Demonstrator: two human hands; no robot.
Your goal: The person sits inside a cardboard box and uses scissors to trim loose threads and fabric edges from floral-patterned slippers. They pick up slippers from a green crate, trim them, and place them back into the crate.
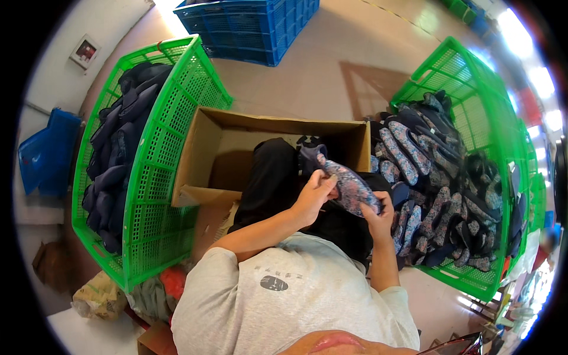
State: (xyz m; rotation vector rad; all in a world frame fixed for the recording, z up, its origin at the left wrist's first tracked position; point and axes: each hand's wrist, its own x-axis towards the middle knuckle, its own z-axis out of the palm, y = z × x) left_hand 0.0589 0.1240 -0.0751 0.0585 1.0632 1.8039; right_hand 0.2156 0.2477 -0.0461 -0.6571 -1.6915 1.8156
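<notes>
Above my lap I hold a floral fabric slipper (350, 186), blue-grey with pinkish flowers, lying slantwise between both hands. My left hand (315, 194) is closed on its upper left part, thumb on top. My right hand (380, 216) grips its lower right end between thumb and fingers. A dark fabric part (311, 158) shows just beyond the slipper's far end; whether it belongs to the slipper I cannot tell. Beyond my knees stands an open cardboard box (216, 151), partly hidden by my dark-trousered legs.
At my right a green plastic crate (482, 106) holds many floral and dark slippers (408, 151). To the left, another green crate (168, 136) is filled with dark padded pieces (121, 136). A blue crate (254, 29) stands on the floor ahead. Bags (97, 296) lie at lower left.
</notes>
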